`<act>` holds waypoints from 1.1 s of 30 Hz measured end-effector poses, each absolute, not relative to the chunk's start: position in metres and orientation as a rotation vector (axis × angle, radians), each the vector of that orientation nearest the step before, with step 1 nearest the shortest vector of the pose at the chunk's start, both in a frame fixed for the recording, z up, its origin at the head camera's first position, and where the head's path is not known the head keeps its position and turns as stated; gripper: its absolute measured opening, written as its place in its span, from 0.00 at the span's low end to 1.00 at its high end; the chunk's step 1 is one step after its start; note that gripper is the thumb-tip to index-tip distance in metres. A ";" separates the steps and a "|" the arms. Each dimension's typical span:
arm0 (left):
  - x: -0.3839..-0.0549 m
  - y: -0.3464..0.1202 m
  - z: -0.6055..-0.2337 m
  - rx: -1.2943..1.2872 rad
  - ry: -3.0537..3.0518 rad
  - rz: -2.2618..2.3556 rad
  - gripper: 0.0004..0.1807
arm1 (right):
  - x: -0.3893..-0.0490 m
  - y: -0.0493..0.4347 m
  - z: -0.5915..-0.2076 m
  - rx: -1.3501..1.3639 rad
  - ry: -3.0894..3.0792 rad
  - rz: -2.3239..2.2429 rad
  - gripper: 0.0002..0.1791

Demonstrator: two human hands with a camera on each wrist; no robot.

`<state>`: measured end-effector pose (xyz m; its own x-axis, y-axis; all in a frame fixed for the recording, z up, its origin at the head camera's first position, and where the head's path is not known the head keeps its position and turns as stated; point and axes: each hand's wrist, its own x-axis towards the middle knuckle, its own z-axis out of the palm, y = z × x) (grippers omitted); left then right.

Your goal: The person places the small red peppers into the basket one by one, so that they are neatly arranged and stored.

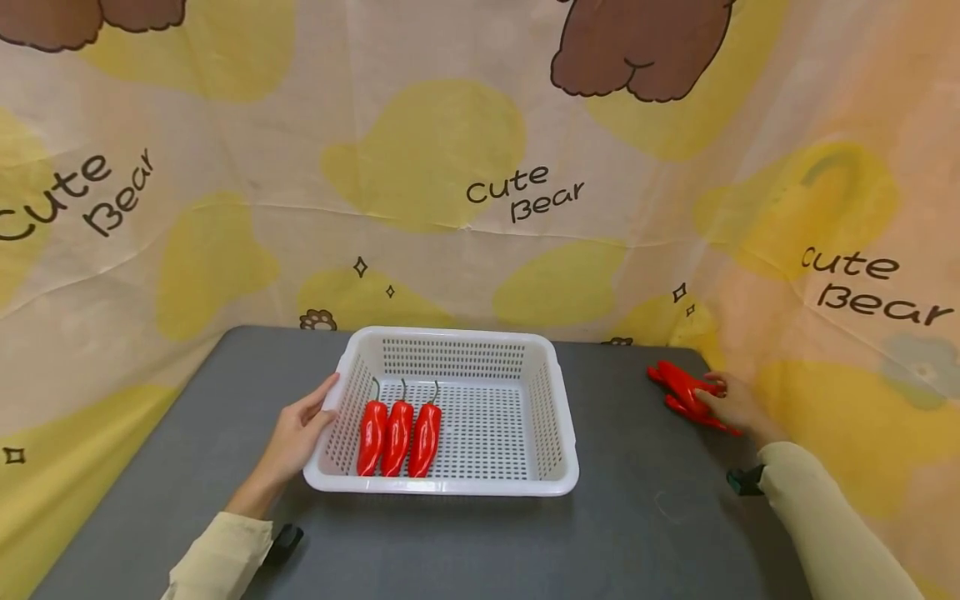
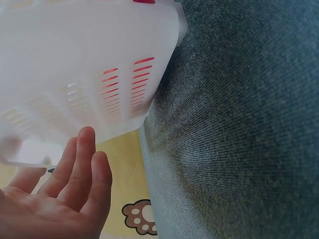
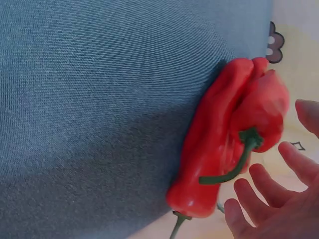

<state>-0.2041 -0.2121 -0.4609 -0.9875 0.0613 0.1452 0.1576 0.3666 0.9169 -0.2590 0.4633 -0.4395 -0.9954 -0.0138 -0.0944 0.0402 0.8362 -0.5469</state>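
A white plastic basket (image 1: 491, 486) stands on the dark table. Inside it, three red chili peppers (image 1: 398, 439) lie side by side at the left, stems pointing away. My left hand (image 1: 300, 429) holds the basket's left rim; in the left wrist view, the hand (image 2: 65, 199) has several fingers extended beside the outer wall. Over at the far right, my right hand (image 1: 742, 408) is at a pile of red peppers (image 1: 681, 386). The right wrist view shows the hand (image 3: 279, 199) with fingers spread beside the peppers (image 3: 209, 139), one lying on top with its green stem bent.
The dark grey table (image 1: 480, 550) extends around the basket. A patterned cloth (image 1: 420, 167) with bears and lettering hangs behind it and along both sides. The pepper pile lies close to the table's right edge, beside the cloth.
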 end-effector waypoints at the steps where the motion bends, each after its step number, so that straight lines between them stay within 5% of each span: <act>1: -0.204 -0.212 -0.462 -0.199 -2.526 -1.703 0.30 | -0.260 0.463 -0.442 0.018 2.930 -0.853 0.35; 18: -0.203 -0.212 -0.463 -0.217 -2.518 -1.679 0.30 | -0.259 0.459 -0.449 0.059 3.008 -0.849 0.29; 33: -0.203 -0.212 -0.463 -0.204 -2.508 -1.698 0.30 | -0.259 0.458 -0.441 0.079 2.953 -0.824 0.34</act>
